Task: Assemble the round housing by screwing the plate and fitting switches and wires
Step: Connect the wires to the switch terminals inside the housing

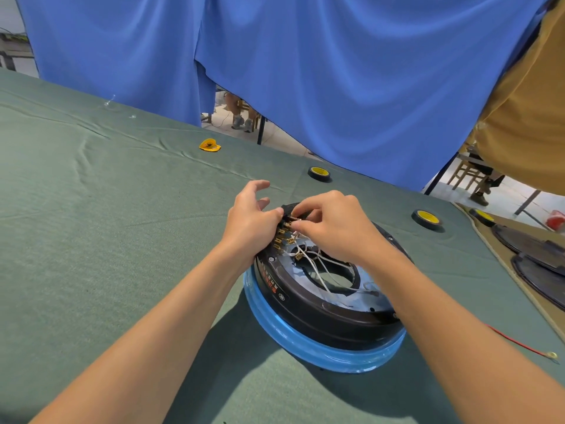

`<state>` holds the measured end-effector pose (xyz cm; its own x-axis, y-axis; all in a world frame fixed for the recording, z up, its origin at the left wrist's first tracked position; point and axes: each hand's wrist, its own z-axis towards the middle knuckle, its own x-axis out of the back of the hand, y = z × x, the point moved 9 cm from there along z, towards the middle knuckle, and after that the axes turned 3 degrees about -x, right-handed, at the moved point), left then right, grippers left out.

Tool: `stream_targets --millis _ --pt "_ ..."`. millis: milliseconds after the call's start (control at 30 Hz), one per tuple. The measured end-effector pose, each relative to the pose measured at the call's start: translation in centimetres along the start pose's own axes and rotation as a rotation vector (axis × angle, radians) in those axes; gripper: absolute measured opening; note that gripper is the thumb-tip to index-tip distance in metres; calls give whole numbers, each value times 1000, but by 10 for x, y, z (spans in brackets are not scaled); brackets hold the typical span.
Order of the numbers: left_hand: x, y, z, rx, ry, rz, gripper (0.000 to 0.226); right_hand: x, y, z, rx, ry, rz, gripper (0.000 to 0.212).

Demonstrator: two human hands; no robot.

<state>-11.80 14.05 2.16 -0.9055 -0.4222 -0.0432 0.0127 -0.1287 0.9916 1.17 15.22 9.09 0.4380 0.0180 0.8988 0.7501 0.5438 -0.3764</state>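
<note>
green cloth (pixel 107 209), blue curtain (pixel 336 71); tape roll (pixel 319 173) beyond round housing (pixel 305 304); right hand (pixel 333 221) grip pinches wire (pixel 296 220); left hand (pixel 249 215) grip spread.

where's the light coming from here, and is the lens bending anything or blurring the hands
Head view: light comes from the far side, so the round housing and forearms cast hard shadows toward the camera on the green cloth; wide-angle distortion slants the table's far edge; the left hand and the right hand, pinching a white wire, look sharp; mild glare on the blue rim.
</note>
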Motion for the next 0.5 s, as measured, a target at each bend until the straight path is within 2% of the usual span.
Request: stream_targets --millis 133,233,367,500 --pt "1 1 0 -14 8 3 49 4 -18 -15 159 -47 -163 16" --pt "1 0 -1 -10 17 -10 45 -7 -26 -18 209 -67 -312 16" --pt "1 2 -3 -7 19 -23 43 -7 -29 -19 258 -23 -339 15" --pt "1 3 -3 -9 14 -21 43 -4 -23 -15 238 -29 -255 17"
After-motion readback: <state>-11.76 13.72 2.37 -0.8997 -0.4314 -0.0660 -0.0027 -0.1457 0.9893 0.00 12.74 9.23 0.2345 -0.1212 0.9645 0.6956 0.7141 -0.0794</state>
